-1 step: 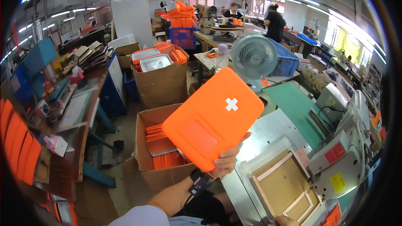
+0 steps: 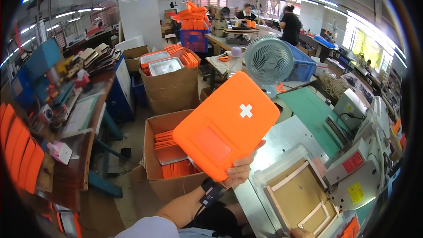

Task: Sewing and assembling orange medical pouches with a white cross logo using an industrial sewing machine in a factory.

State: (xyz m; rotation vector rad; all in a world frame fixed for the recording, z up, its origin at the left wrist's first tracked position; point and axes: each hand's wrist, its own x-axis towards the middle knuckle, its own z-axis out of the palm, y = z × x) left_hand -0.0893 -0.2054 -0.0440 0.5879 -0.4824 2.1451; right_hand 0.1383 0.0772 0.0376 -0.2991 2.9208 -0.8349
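My left hand [image 2: 238,172] grips the lower corner of a bright orange first-aid case [image 2: 211,110] with a white cross and a clear window pocket on its face. The case is held up, tilted, above the worktable. Fingers wrap its lower right edge, and a dark band sits on the wrist. At the bottom edge of the picture, part of my right hand [image 2: 302,232] shows by the near corner of a wooden frame [image 2: 286,181] on the metal worktable [image 2: 251,207]. Most of that hand is cut off, so its fingers cannot be made out.
An open carton [image 2: 152,150] of orange pieces stands left of the case, with another full carton [image 2: 172,90] behind it. A fan [image 2: 269,59] stands beyond. To the right is a grey machine [image 2: 359,176]; on the left, a cluttered bench [image 2: 94,105]. Two people work farther back.
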